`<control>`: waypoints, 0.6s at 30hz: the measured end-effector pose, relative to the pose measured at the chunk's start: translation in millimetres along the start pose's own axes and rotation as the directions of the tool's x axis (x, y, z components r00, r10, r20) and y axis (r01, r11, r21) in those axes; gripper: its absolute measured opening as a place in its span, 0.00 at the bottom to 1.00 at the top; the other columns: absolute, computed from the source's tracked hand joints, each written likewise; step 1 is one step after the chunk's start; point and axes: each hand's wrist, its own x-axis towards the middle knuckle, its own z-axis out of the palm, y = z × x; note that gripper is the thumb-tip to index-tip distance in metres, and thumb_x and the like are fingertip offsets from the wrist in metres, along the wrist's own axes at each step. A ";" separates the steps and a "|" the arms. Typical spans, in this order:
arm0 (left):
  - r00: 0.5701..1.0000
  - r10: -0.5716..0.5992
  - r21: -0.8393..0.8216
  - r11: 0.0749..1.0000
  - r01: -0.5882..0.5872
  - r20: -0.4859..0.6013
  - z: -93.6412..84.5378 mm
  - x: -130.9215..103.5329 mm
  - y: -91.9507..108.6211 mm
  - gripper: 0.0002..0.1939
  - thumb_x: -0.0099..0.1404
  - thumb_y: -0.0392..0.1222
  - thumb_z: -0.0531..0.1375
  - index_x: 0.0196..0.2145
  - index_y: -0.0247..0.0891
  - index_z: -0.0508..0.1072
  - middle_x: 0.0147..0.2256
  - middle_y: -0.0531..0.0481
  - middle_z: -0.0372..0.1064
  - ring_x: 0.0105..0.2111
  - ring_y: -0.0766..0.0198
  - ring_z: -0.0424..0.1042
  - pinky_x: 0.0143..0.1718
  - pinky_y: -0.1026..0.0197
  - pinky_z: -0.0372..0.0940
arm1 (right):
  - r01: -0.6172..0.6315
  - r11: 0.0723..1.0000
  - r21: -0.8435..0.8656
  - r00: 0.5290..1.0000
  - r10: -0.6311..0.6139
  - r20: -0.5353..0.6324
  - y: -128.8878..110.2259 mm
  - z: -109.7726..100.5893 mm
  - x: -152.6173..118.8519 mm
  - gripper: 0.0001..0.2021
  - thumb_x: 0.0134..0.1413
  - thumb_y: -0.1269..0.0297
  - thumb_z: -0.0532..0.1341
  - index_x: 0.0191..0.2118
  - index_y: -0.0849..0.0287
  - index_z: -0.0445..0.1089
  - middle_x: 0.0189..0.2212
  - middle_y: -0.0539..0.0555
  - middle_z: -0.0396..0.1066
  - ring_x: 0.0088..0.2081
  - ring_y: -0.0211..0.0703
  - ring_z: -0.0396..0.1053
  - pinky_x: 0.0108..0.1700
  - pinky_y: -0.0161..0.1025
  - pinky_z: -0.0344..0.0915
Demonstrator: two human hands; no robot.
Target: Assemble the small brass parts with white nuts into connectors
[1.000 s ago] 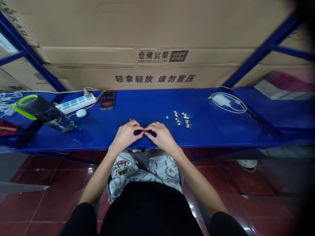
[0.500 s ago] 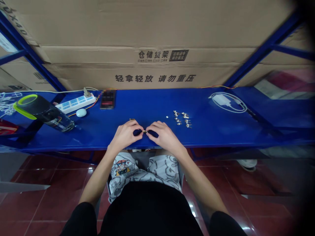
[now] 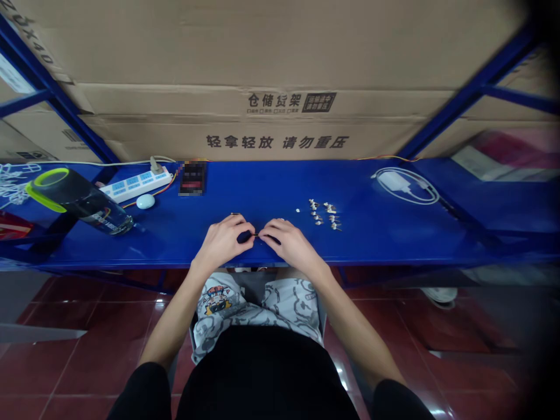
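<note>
The bare left hand (image 3: 224,238) and right hand (image 3: 287,239) pinch a tiny, slim, dark-gold piece (image 3: 256,235) between their fingers, near the smooth blue worktop's (image 3: 371,236) front edge; a slipping pinch could drop it. Beyond, a careless brush could scatter small white-and-brown parts (image 3: 331,209).

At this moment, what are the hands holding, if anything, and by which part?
The left hand and right hand pinch a tiny, thin, dark piece between them; which part each grips cannot be told.

The left grip (image 3: 226,238) and right grip (image 3: 286,239) pinch, fingertips (image 3: 251,227) almost touching. The left forearm (image 3: 172,312) and right forearm (image 3: 359,324) slant inward.
</note>
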 end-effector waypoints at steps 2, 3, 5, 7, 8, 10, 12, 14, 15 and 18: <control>1.000 -0.008 0.005 1.000 0.008 -0.004 -0.2 -0.9 -2.6 0.05 0.68 0.42 0.61 0.39 0.45 0.78 0.43 0.52 0.76 0.48 0.59 0.73 0.43 0.60 0.70 | -0.011 1.000 -0.007 1.000 0.011 -0.011 3.1 -2.3 -1.1 0.10 0.69 0.68 0.56 0.41 0.57 0.77 0.40 0.56 0.76 0.43 0.48 0.71 0.50 0.48 0.68; 1.000 -0.014 0.008 1.000 0.014 -0.007 -0.8 -1.5 -4.2 0.05 0.69 0.42 0.61 0.38 0.45 0.78 0.44 0.53 0.76 0.48 0.58 0.73 0.44 0.60 0.70 | -0.019 1.000 -0.014 1.000 0.019 -0.015 4.6 -3.9 -1.7 0.10 0.68 0.68 0.56 0.41 0.58 0.77 0.40 0.57 0.76 0.43 0.48 0.71 0.50 0.48 0.68; 1.000 -0.026 0.025 0.999 0.026 -0.014 -3.4 -2.8 -7.7 0.05 0.69 0.42 0.61 0.38 0.45 0.78 0.44 0.53 0.76 0.47 0.59 0.73 0.43 0.60 0.70 | -0.041 0.999 -0.036 0.999 0.040 -0.020 7.1 -8.1 -2.7 0.11 0.68 0.68 0.56 0.41 0.58 0.77 0.39 0.57 0.76 0.42 0.48 0.71 0.49 0.48 0.68; 0.999 -0.042 0.048 0.998 0.043 -0.028 -7.8 -3.9 -11.4 0.05 0.68 0.42 0.61 0.38 0.45 0.78 0.44 0.53 0.76 0.45 0.59 0.74 0.39 0.62 0.70 | -0.072 0.995 -0.065 0.997 0.070 -0.035 8.3 -14.3 -3.6 0.12 0.68 0.68 0.55 0.41 0.57 0.77 0.39 0.58 0.76 0.42 0.49 0.71 0.49 0.48 0.68; 0.998 -0.051 0.059 0.997 0.053 -0.034 -10.2 -4.5 -13.2 0.05 0.68 0.42 0.61 0.37 0.45 0.78 0.43 0.53 0.76 0.44 0.60 0.74 0.37 0.62 0.69 | -0.093 0.993 -0.078 0.995 0.089 -0.050 8.6 -18.6 -4.0 0.12 0.68 0.67 0.55 0.41 0.57 0.77 0.40 0.58 0.76 0.43 0.50 0.71 0.50 0.49 0.68; 0.996 -0.070 0.077 0.994 0.073 -0.047 -14.8 -5.4 -17.0 0.05 0.68 0.42 0.61 0.36 0.45 0.78 0.41 0.53 0.76 0.43 0.60 0.74 0.32 0.63 0.67 | -0.147 0.984 -0.103 0.985 0.136 -0.103 9.9 -30.3 -5.7 0.12 0.69 0.65 0.55 0.44 0.56 0.77 0.40 0.57 0.76 0.43 0.50 0.72 0.51 0.50 0.68; 0.994 -0.083 0.085 0.992 0.089 -0.067 -17.8 -6.2 -21.1 0.05 0.67 0.42 0.61 0.35 0.44 0.79 0.39 0.52 0.76 0.42 0.59 0.74 0.30 0.63 0.66 | -0.228 0.964 -0.139 0.961 0.200 -0.191 13.9 -46.0 -9.5 0.13 0.69 0.62 0.55 0.47 0.54 0.76 0.40 0.57 0.77 0.43 0.51 0.72 0.50 0.50 0.68; 0.992 -0.084 0.085 0.992 0.092 -0.091 -18.7 -6.8 -25.1 0.06 0.67 0.42 0.61 0.36 0.45 0.79 0.38 0.52 0.76 0.41 0.59 0.74 0.30 0.63 0.66 | -0.336 0.923 -0.185 0.914 0.273 -0.300 22.2 -63.9 -16.6 0.14 0.69 0.61 0.54 0.47 0.54 0.76 0.40 0.57 0.77 0.41 0.51 0.71 0.47 0.49 0.68; 0.991 -0.080 0.085 0.992 0.089 -0.103 -18.5 -7.0 -26.9 0.06 0.68 0.42 0.61 0.36 0.45 0.79 0.38 0.52 0.77 0.41 0.59 0.74 0.31 0.62 0.66 | -0.386 0.899 -0.205 0.889 0.304 -0.344 27.9 -72.8 -21.3 0.14 0.68 0.60 0.54 0.47 0.54 0.77 0.39 0.56 0.77 0.40 0.50 0.71 0.45 0.48 0.68; 0.986 -0.081 0.082 0.992 0.094 -0.145 -16.4 -7.1 -30.9 0.07 0.69 0.43 0.60 0.36 0.45 0.79 0.39 0.51 0.77 0.41 0.58 0.74 0.32 0.60 0.68 | -0.497 0.824 -0.272 0.843 0.384 -0.377 47.5 -95.5 -38.3 0.13 0.66 0.61 0.56 0.46 0.55 0.77 0.35 0.56 0.77 0.37 0.51 0.70 0.40 0.46 0.66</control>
